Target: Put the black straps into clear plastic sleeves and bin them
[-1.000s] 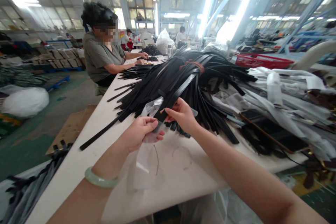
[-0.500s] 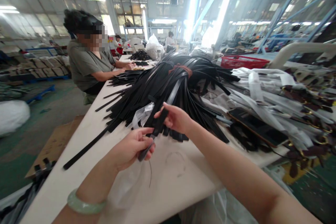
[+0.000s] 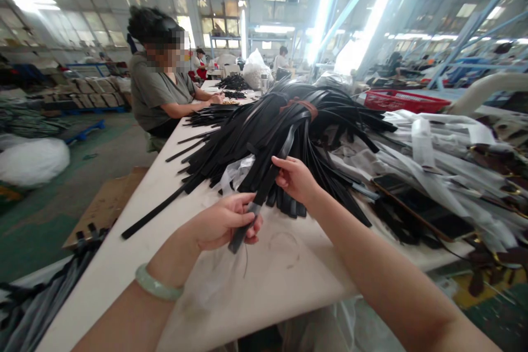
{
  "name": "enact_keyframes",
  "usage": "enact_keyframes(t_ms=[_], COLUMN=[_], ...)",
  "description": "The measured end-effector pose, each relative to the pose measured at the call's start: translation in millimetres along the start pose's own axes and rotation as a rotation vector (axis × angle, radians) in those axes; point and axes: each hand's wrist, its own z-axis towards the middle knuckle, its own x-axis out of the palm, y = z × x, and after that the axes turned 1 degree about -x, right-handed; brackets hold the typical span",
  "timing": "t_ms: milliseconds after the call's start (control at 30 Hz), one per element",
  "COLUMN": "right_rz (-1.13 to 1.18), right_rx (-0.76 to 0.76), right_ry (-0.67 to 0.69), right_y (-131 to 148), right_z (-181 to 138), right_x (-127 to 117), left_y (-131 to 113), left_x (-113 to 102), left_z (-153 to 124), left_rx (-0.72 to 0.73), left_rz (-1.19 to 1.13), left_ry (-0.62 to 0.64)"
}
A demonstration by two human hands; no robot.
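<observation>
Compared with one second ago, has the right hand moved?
Yes, the right hand has shifted slightly rightward, closer to the reddish-brown tie on the pile of black straps.

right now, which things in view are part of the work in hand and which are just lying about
In use:
- black strap, held by left hand and right hand
- translucent plastic around it
- likely the strap pile

Apparently lying about:
- phone
- red basket
- cardboard
</observation>
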Motion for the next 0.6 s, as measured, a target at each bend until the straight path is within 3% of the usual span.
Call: enact_keyframes(t_ms=[100, 300, 400, 500, 600], right_rz=[-0.111, -0.489, -0.349, -0.104, -0.110], right_rx=[-0.007, 0.122, 0.151, 0.070, -0.016], right_ry=[0.054, 0.430, 0.252, 0.027, 0.031], right_y=[-6.7, -25.1, -19.2, -14.5, -20.1], right_z=[-4.5, -17.3, -5.6, 1.9, -8.7], right_x=[2.6, 8.5, -1.2, -5.6, 6.8], left_y=[0.2, 7.0, 8.5, 8.0, 3.8], left_x=[-1.1, -2.0, 0.7, 2.5, 0.9], left_z=[0.6, 6.5, 5.9, 6.4, 7.1], left_rx=[0.032, 0.063, 0.006, -0.015, 0.115], left_rz=[-0.043, -0.017, -0.007, -0.010, 0.008], left_ry=[0.021, -0.090, -0.068, -0.054, -0.119])
